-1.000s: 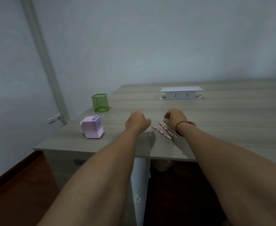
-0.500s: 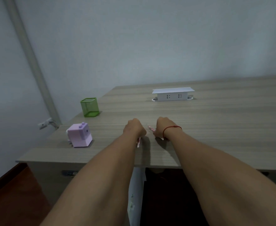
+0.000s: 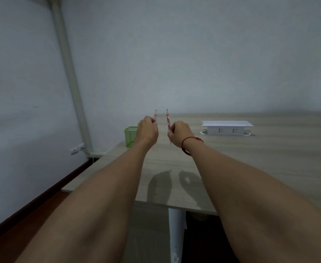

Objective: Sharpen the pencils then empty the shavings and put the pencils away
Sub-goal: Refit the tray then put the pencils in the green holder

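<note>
Our left hand (image 3: 148, 130) hides most of the left red patterned wooden pencil (image 3: 155, 115) and the right side of the green mesh pencil cup (image 3: 130, 136); our right hand (image 3: 178, 133), a red cord (image 3: 189, 142) round its wrist, covers the middle of the right red patterned wooden pencil (image 3: 168, 120); each hand is curled round its pencil, raised above the pale wood-grain tabletop (image 3: 269, 158); both pencils stand nearly upright, dark tips up, side by side and apart.

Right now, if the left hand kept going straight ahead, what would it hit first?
Likely only the wall. The left hand, gripping a pencil, seems raised above the desk, with the green mesh pencil holder just left of its line; depth is unclear.
</note>
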A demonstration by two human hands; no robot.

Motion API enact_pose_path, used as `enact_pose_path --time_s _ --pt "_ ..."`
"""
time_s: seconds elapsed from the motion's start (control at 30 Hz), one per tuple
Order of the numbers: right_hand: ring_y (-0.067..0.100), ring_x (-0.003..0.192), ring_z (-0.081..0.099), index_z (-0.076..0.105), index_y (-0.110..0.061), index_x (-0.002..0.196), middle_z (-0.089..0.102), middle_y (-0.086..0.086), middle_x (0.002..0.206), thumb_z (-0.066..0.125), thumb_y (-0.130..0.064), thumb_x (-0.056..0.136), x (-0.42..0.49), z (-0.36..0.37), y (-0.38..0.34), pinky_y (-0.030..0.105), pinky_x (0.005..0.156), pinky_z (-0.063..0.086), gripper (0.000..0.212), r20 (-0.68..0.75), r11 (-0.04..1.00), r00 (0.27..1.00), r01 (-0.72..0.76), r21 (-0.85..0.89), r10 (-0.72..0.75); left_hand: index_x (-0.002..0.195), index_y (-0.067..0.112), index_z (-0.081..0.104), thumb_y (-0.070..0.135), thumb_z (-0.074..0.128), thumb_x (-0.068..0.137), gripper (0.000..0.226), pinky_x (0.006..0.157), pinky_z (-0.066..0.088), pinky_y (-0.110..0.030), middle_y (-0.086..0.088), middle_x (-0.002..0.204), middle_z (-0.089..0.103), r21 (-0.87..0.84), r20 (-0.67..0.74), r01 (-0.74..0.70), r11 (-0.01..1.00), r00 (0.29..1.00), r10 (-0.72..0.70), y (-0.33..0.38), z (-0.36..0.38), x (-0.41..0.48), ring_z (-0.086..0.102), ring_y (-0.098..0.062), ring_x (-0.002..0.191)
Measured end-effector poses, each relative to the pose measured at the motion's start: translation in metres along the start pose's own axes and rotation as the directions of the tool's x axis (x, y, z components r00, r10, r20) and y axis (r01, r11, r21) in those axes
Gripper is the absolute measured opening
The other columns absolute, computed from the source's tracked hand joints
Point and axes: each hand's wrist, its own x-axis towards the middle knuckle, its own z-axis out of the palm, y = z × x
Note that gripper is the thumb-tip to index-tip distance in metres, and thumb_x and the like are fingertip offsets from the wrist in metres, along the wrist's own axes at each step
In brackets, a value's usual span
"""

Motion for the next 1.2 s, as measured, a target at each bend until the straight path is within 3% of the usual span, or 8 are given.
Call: enact_pose_path --time_s 0.1,0.17,0.43,0.63,0.77,0.87,1.03,1.2 --pt "0.035 0.103 0.061 0.055 -0.001 0.116 0.059 0.018 0.117 0.049 -0.009 0.093 0.019 0.013 -0.026 0.037 0.087 0.050 0.025 0.004 0.999 1.000 0.027 0.035 -0.027 0.114 0.000 0.056 0.013 0.044 0.097 0.024 0.080 0.044 -0.033 -0.017 0.115 0.061 -0.044 -0.016 0.004 0.999 1.000 -0.004 -0.017 -0.013 0.024 0.057 -0.030 0.104" --pt "0.035 0.104 0.061 0.052 -0.002 0.119 0.057 0.018 0.120 0.048 -0.008 0.092 0.036 0.025 -0.038 0.038 0.087 0.049 0.028 0.015 0.997 0.998 0.055 0.055 -0.056 0.117 0.001 0.055 0.013 0.046 0.097 0.025 0.086 0.047 -0.036 -0.017 0.117 0.060 -0.058 -0.030 0.005 0.998 1.000 -0.007 -0.032 -0.017 0.044 0.057 -0.029 0.106" --pt "0.030 0.102 0.064 0.053 -0.006 0.117 0.059 0.016 0.121 0.058 -0.015 0.091 0.132 0.082 -0.057 0.040 0.091 0.053 0.028 0.002 0.983 0.995 0.099 0.151 -0.100 0.107 0.006 0.056 0.018 0.053 0.092 0.019 0.078 0.055 -0.038 -0.008 0.097 0.062 -0.152 -0.118 0.014 0.988 0.993 -0.032 -0.095 -0.002 0.121 0.059 -0.020 0.082" --pt "0.027 0.103 0.063 0.056 -0.006 0.116 0.063 0.014 0.118 0.058 -0.013 0.090 0.196 0.125 -0.059 0.031 0.083 0.049 0.027 -0.048 0.957 0.996 0.085 0.278 -0.074 0.109 0.004 0.055 0.016 0.055 0.091 0.022 0.078 0.052 -0.033 -0.011 0.103 0.063 -0.186 -0.213 0.043 0.982 0.974 -0.083 -0.135 0.017 0.176 0.058 -0.018 0.084" --pt "0.023 0.091 0.062 0.057 -0.006 0.114 0.062 0.012 0.118 0.057 -0.012 0.090 0.215 0.152 -0.049 0.028 0.077 0.048 0.025 -0.028 0.951 0.997 0.071 0.300 -0.066 0.099 0.005 0.061 0.015 0.060 0.085 0.018 0.078 0.055 -0.035 -0.011 0.096 0.066 -0.153 -0.213 0.081 0.985 0.970 -0.113 -0.162 0.031 0.194 0.062 -0.021 0.082" --pt "0.024 0.101 0.064 0.061 -0.008 0.110 0.065 0.012 0.117 0.058 -0.012 0.088 0.223 0.172 -0.039 0.031 0.086 0.052 0.022 -0.027 0.952 0.998 0.055 0.301 -0.049 0.097 0.006 0.065 0.014 0.063 0.083 0.016 0.079 0.057 -0.036 -0.011 0.093 0.069 -0.142 -0.194 0.125 0.982 0.969 -0.152 -0.179 0.046 0.195 0.064 -0.020 0.078" --pt "0.024 0.113 0.060 0.068 -0.007 0.112 0.066 0.010 0.120 0.061 -0.015 0.090 0.225 0.190 -0.029 0.029 0.094 0.047 0.024 0.047 0.970 0.998 0.023 0.242 -0.036 0.093 0.011 0.068 0.017 0.066 0.080 0.014 0.084 0.057 -0.041 -0.009 0.097 0.070 -0.086 -0.127 0.206 0.975 0.968 -0.215 -0.195 0.061 0.189 0.066 -0.024 0.090" --pt "0.025 0.108 0.063 0.073 -0.009 0.103 0.070 0.010 0.112 0.063 -0.017 0.086 0.225 0.199 -0.027 0.032 0.090 0.054 0.022 0.108 0.984 0.994 -0.023 0.174 0.004 0.081 0.010 0.070 0.024 0.065 0.081 0.015 0.080 0.057 -0.040 -0.004 0.080 0.063 -0.074 -0.120 0.263 0.962 0.955 -0.270 -0.195 0.063 0.182 0.065 -0.025 0.086"
